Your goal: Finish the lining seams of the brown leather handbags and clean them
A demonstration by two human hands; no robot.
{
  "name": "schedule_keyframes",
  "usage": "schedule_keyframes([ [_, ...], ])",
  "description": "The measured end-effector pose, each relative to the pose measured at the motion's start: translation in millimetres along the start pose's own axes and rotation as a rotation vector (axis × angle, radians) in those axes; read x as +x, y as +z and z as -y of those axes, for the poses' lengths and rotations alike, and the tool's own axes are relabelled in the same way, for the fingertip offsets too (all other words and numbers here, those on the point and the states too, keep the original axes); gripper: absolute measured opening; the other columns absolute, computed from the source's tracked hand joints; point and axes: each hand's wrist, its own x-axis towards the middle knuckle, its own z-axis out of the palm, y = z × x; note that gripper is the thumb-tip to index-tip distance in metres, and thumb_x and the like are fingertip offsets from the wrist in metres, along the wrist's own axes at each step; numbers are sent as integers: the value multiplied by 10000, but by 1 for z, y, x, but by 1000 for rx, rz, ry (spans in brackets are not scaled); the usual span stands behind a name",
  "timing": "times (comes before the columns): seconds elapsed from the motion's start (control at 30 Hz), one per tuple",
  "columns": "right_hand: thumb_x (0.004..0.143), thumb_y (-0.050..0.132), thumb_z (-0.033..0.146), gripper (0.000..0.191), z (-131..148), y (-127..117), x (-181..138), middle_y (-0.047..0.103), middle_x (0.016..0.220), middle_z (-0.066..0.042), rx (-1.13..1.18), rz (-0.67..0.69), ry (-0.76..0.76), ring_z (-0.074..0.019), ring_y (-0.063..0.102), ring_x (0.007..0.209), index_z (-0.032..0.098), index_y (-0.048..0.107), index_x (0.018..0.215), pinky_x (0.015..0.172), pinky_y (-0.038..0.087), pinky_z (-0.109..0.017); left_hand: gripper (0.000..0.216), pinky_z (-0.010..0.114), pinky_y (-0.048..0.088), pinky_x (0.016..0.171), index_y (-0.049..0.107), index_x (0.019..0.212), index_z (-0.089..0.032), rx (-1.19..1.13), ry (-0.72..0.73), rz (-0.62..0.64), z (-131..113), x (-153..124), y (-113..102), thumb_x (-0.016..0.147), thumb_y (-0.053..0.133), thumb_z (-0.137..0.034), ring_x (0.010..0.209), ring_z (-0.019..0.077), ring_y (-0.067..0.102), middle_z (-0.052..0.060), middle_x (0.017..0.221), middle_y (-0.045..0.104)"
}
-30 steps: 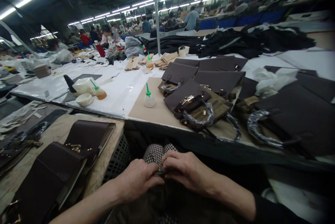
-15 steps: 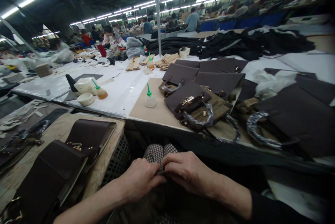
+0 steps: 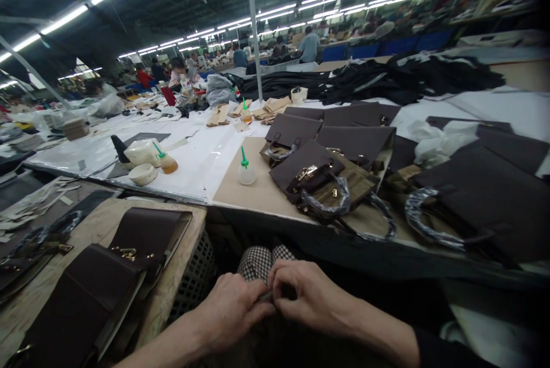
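Over my lap, my left hand (image 3: pixel 234 305) is closed, its thumb and forefinger pinching a thin dark edge of material (image 3: pixel 266 296). My right hand (image 3: pixel 307 293) meets it at the fingertips. Its fingers are curled into a ring against the thumb, and what they hold, if anything, is hidden. Below the hands the material is lost in shadow. Checked cloth (image 3: pixel 255 263) covers my knees just beyond the fingers. Dark brown handbags lie around me: one handbag (image 3: pixel 320 176) with a gold clasp and plastic-wrapped handle on the table, another handbag (image 3: pixel 81 293) on the wooden board at left.
On the white table (image 3: pixel 195 167) stand a clear bottle with a green nozzle (image 3: pixel 247 174), an amber bottle (image 3: pixel 167 163) and a round white dish (image 3: pixel 142 174). A perforated crate (image 3: pixel 195 276) sits under the board. Black material (image 3: pixel 369 81) is heaped behind the bags. People work farther back.
My right hand has turned slightly, and its thumb and forefinger now form a visible loop. My left hand keeps its pinch. The whole view has shifted slightly as my head moved.
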Motion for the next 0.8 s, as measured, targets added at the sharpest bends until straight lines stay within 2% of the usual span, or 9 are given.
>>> schedule_keyframes([
  [0.1, 614, 673, 120, 85, 3, 4, 5, 720, 748, -7, 128, -17, 290, -176, 642, 697, 180, 617, 593, 619, 444, -260, 356, 257, 337, 557, 653, 835, -230, -25, 12, -14, 2, -4, 0, 986, 480, -501, 630, 182, 627, 3, 700, 686],
  [0.17, 609, 693, 154, 139, 1, 5, 7, 723, 737, -16, 233, 4, 398, -176, 633, 670, 180, 560, 575, 557, 419, -251, 377, 257, 296, 544, 633, 787, -223, -63, 7, -30, 5, -6, 0, 985, 481, -506, 588, 151, 567, -16, 655, 637],
  [0.23, 616, 718, 164, 201, -2, 3, 7, 726, 770, -10, 343, 2, 388, -169, 630, 690, 188, 520, 641, 546, 413, -232, 369, 251, 277, 544, 619, 757, -217, -131, -10, -44, 7, -8, 1, 972, 513, -497, 579, 132, 521, -36, 630, 588],
  [0.33, 670, 750, 175, 311, -7, -4, 5, 730, 823, 17, 440, 64, 278, -162, 638, 736, 194, 565, 920, 623, 452, -230, 325, 232, 282, 551, 618, 713, -199, -308, -28, -29, 9, -8, 1, 946, 575, -421, 601, 117, 499, -54, 623, 546],
  [0.43, 788, 706, 215, 321, -8, -14, 2, 730, 866, 20, 345, 196, 186, -168, 639, 789, 211, 638, 1102, 700, 455, -247, 123, 203, 356, 637, 690, 888, -216, -527, -9, -23, 9, -8, 0, 926, 589, -275, 744, 124, 577, -58, 783, 641],
  [0.53, 827, 680, 230, 170, -8, -23, -2, 708, 857, 24, 248, 251, 164, -168, 617, 812, 222, 738, 986, 685, 427, -231, 204, 201, 392, 720, 684, 1091, -250, -620, -2, -13, 8, -7, -3, 915, 582, -227, 832, 133, 604, -54, 921, 690],
  [0.67, 872, 629, 245, 150, -9, -27, -6, 624, 705, 41, 252, 282, 167, -132, 531, 679, 201, 767, 912, 599, 374, -216, 169, 202, 376, 659, 709, 1037, -254, -582, -17, 17, 10, -4, -2, 897, 639, -317, 741, 127, 569, -62, 817, 666],
  [0.8, 874, 636, 249, 143, -10, -26, -6, 604, 683, 47, 246, 265, 142, -125, 516, 661, 203, 771, 892, 595, 366, -212, 192, 198, 349, 612, 719, 998, -259, -508, -10, 32, 11, 2, 0, 876, 678, -401, 681, 117, 543, -71, 733, 621],
])
